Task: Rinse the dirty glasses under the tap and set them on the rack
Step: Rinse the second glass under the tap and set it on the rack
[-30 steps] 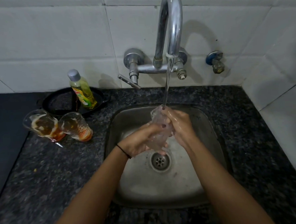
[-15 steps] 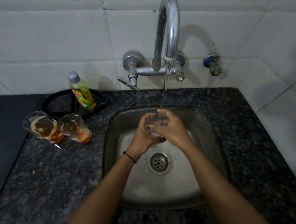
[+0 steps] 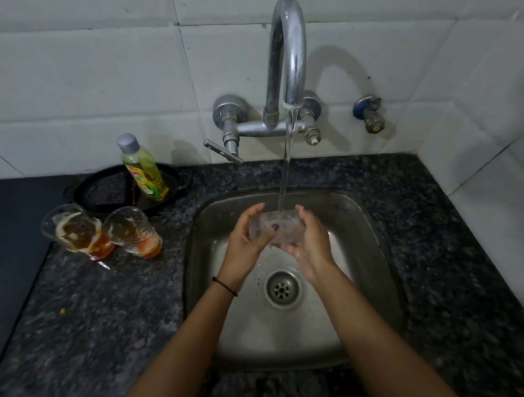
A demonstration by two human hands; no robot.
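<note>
A clear glass (image 3: 283, 227) lies sideways between my two hands over the steel sink (image 3: 362, 223). The stream from the chrome tap (image 3: 288, 54) falls onto it. My left hand (image 3: 246, 244) grips its left end, thumb across the front. My right hand (image 3: 313, 244) cups its right end and underside. Two dirty glasses stand on the dark counter left of the sink: one (image 3: 74, 232) with orange-brown residue, the other (image 3: 135, 232) right beside it. No rack is in view.
A yellow dish soap bottle (image 3: 144, 171) leans in a black pan (image 3: 102, 191) behind the dirty glasses. A small valve (image 3: 370, 113) sticks out of the tiled wall at right. The drain (image 3: 283, 288) sits below my hands. Speckled granite counter (image 3: 79, 329) surrounds the sink.
The glass has turned from upright under the stream to lying sideways between my hands, which have opened apart to its two ends.
</note>
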